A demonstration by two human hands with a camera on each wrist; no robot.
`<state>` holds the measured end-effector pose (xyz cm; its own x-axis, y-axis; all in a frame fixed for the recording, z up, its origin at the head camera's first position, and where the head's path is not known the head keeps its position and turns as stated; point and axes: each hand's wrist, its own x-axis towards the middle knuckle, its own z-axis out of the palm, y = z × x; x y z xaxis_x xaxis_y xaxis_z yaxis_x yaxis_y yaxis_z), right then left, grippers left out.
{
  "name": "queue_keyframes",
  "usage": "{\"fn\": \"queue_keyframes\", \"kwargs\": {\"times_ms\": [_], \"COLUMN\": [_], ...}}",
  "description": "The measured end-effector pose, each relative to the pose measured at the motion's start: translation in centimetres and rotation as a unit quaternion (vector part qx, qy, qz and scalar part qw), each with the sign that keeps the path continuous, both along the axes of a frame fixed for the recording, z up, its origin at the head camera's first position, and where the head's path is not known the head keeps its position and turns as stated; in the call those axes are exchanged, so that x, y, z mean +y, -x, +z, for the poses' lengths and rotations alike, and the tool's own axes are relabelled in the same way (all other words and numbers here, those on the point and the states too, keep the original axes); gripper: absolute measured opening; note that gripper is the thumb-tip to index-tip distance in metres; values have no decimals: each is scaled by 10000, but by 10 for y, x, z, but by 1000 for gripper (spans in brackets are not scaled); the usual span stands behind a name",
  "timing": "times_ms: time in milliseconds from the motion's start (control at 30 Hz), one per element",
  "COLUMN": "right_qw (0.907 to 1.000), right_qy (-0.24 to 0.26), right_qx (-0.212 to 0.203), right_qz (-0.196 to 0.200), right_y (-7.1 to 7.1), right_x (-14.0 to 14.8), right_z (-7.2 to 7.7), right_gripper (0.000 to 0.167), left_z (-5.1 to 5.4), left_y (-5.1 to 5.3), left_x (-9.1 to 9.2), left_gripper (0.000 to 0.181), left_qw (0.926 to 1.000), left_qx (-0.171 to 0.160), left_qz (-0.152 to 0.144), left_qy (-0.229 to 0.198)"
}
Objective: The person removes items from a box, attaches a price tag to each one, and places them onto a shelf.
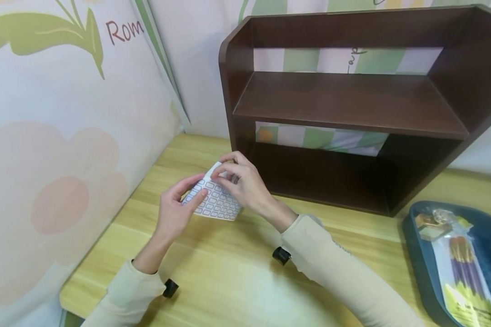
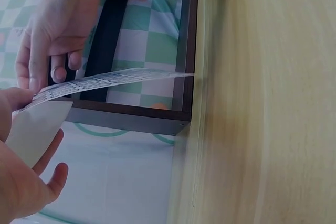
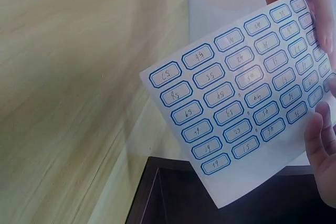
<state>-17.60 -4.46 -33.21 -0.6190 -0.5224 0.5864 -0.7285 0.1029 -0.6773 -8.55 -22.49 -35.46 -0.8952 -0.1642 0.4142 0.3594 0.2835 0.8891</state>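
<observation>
The left hand [image 2: 21,187] grips a thin white grid-printed paper sheet [image 2: 105,81], the right hand [image 2: 60,22] touching its edge, near a dark-brown wooden shelf [image 2: 126,119] and pale wood-grain table [image 2: 268,103].

Clerk: First item?

Keeper: Head view. Worn on the head, facing forward and down; widest and farthest back. Covers brown shelf unit [image 1: 348,100], wooden tabletop [image 1: 229,272], blue plastic tray [image 1: 415,263].

Clerk: Second?

Keeper: Left wrist view. Close, turned sideways, wooden tabletop running up the right side; label sheet [image 2: 115,78] at a low slant.

Clerk: Third?

Keeper: Right wrist view. Close, facing the printed side, numbers inverted; brown shelf unit at bottom.

Clerk: Overlap?

Keeper: Head and left wrist: left hand [image 1: 176,206], right hand [image 1: 245,181]. Head and right wrist: printed side of label sheet.
</observation>
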Motion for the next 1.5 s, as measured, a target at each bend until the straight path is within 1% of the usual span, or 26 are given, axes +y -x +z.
{"fn": "queue_keyframes", "kwargs": {"times_ms": [233,400,567,667,767,833,933,1033,1133,1233,1300,1400,1433,1500], "right_qw": [10000,9998,9993,9990,9983,9977,9968,9951,9928,9907,9895,9875,9868,9852], "right_qy": [-39,-125,-254,-255,-255,-298,-470,-743,-1012,-1208,-1296,-1434,-1477,-1579], "right_qx": [-40,-122,-207,-335,-513,-600,-636,-645,-634,-626,-628,-632,-629,-612], "right_qz": [-20,-56,-156,-179,-113,-83,-76,-78,-64,-86,-119,-190,-206,-251], "right_y": [0,0,-3,-4,-5,-6,-11,-16,-20,-24,-26,-28,-29,-30], "right_x": [6,8,15,21,28,34,45,58,72,85,93,106,110,117], "right_z": [0,0,3,5,8,9,10,10,10,10,9,7,7,6], "right_gripper": [6,6,7,8,10,11,13,13,12,12,12,12,11,10], "left_z": [-2,-3,-5,-6,-8,-10,-15,-20,-25,-29,-31,-34,-35,-37], "left_y": [2,4,6,8,10,11,15,21,27,30,31,30,30,29], "left_x": [0,-4,-8,-11,-17,-21,-30,-40,-50,-58,-61,-65,-66,-69], "left_gripper": [36,36,36,36,37,37,37,36,35,34,34,35,36,36], "left_qw": [9994,9992,9989,9983,9976,9973,9969,9947,9902,9832,9776,9671,9618,9481], "left_qx": [-261,-310,-360,-494,-636,-717,-754,-734,-741,-778,-777,-766,-780,-756], "left_qz": [-20,-35,-38,-16,31,53,73,141,240,321,313,263,252,226], "left_qy": [-243,-258,-290,-310,-279,-175,199,705,1161,1621,1928,2410,2614,3082]}}
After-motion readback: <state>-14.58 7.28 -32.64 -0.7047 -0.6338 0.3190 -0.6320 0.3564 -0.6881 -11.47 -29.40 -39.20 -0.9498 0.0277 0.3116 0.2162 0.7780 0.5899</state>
